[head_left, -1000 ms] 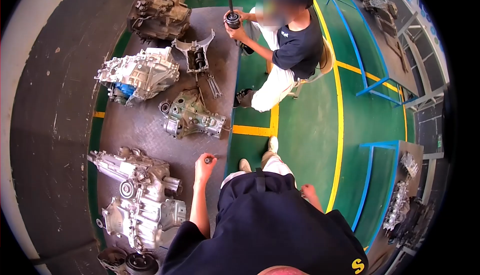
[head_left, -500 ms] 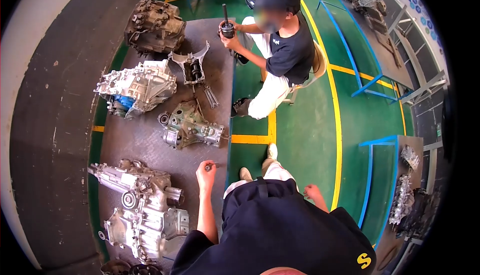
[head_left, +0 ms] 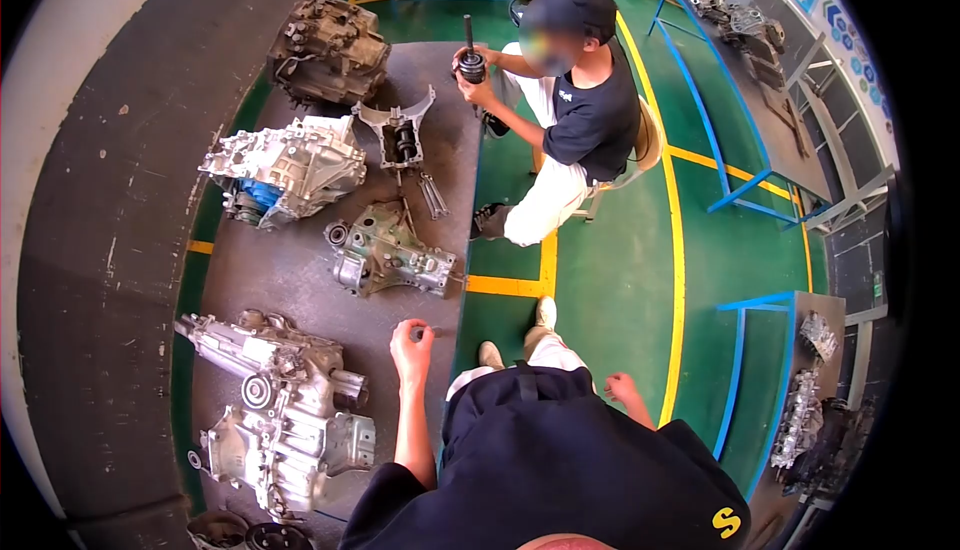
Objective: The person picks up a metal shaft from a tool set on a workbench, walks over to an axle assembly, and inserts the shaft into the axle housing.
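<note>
My left hand [head_left: 410,352] is over the table's right edge, fingers pinched around a small dark metal piece [head_left: 418,333] whose exact kind is too small to make out. My right hand [head_left: 622,388] hangs beside my right hip, fingers curled in, with nothing visible in it. Left of and below my left hand lies a large silver gearbox [head_left: 300,400] with a protruding shaft. Beyond the hand, a smaller greenish-grey gear housing [head_left: 390,255] rests on the table.
The metal-topped table [head_left: 270,275] also bears a silver gearbox with a blue part [head_left: 300,170], a brown, grimy gearbox [head_left: 330,50] and a forked bracket [head_left: 405,135]. A seated co-worker [head_left: 590,100] holds a dark shafted part [head_left: 470,65]. Blue-framed benches [head_left: 790,165] stand right.
The view has shifted slightly, so the table's far items appear farther right. My left hand stays near the same spot, and the small metal piece appears turned in the fingers.
</note>
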A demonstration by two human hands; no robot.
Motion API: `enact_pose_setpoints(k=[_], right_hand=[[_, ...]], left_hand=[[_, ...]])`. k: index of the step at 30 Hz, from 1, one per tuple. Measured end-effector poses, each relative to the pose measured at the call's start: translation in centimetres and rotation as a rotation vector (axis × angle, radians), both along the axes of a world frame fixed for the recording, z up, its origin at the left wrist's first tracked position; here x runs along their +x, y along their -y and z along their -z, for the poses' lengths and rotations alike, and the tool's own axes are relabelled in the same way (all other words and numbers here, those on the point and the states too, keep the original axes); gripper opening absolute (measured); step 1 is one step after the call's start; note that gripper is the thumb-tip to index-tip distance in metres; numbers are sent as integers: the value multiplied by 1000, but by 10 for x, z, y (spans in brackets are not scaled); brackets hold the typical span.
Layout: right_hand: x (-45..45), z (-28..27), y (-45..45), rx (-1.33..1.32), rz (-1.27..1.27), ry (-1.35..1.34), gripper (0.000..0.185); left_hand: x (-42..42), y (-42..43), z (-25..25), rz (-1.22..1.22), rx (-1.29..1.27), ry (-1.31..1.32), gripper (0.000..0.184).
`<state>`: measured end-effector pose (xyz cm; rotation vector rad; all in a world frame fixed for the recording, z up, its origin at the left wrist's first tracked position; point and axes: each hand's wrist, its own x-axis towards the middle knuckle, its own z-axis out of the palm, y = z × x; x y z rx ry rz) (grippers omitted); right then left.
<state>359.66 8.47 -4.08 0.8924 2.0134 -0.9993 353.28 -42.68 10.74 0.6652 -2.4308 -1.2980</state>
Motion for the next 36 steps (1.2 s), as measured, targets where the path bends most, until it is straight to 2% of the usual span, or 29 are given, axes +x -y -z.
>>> enact_pose_setpoints(k=[5, 14, 23, 36], right_hand=[[3, -4, 0, 10, -30, 32, 32], [0, -5, -15, 28, -123, 10, 27], [-12, -22, 2, 40, -205, 16, 29], [-3, 0, -8, 50, -164, 28, 32]], left_hand=[[3, -5, -8, -23, -147, -1, 12], [9, -12, -5, -92, 2, -49, 13], [9, -11, -7, 4, -25, -68, 12], [4, -4, -2, 6, -42, -65, 11]])
